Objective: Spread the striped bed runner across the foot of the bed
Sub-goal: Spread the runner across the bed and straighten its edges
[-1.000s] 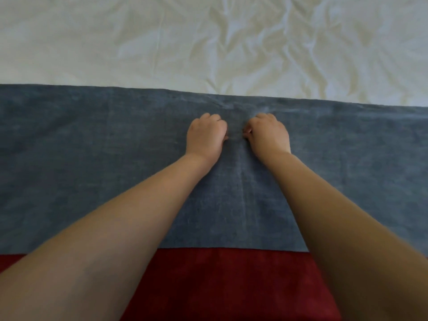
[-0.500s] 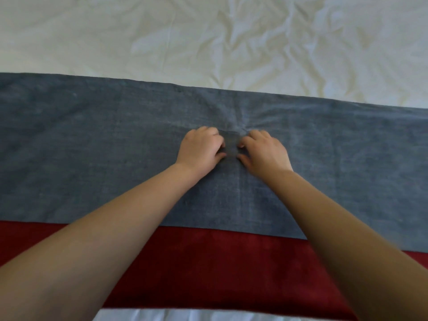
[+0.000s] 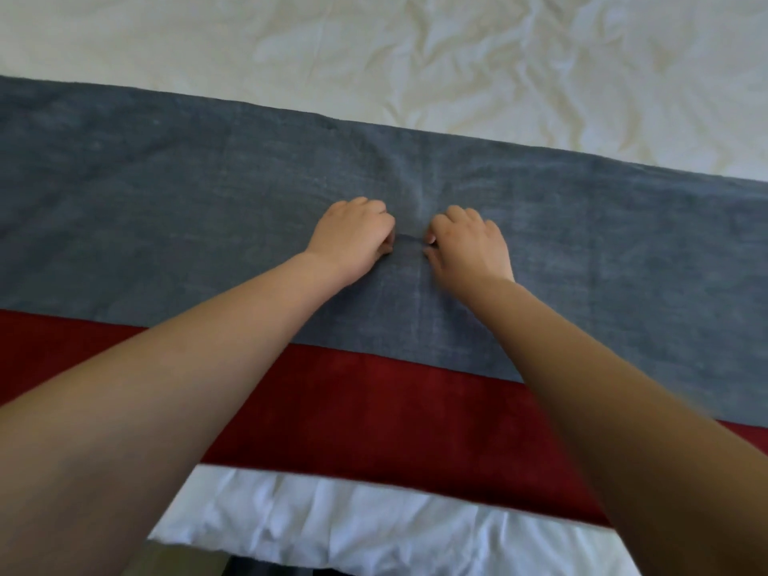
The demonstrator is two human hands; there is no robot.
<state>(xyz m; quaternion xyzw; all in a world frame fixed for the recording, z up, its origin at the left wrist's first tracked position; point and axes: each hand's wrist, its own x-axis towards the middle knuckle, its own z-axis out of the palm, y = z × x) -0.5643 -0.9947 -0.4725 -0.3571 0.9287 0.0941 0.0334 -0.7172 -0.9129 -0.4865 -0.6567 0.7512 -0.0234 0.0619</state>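
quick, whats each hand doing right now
Left hand: fingers curled, pinching the grey band of the bed runner.
Right hand: fingers curled, pinching the same fold.

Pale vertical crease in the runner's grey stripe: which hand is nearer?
Right. The right hand sits just right of the crease, almost touching its lower end; the left hand lies farther off to its left.

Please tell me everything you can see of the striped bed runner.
The striped bed runner is a long, woven-looking cloth with a wide grey-blue band on the far side and a narrower dark red band on the near side. It lies flat across the white bedding, passing both side edges of the picture, slightly slanted. The left hand and right hand pinch the grey band near its middle, with a small fold raised between them.
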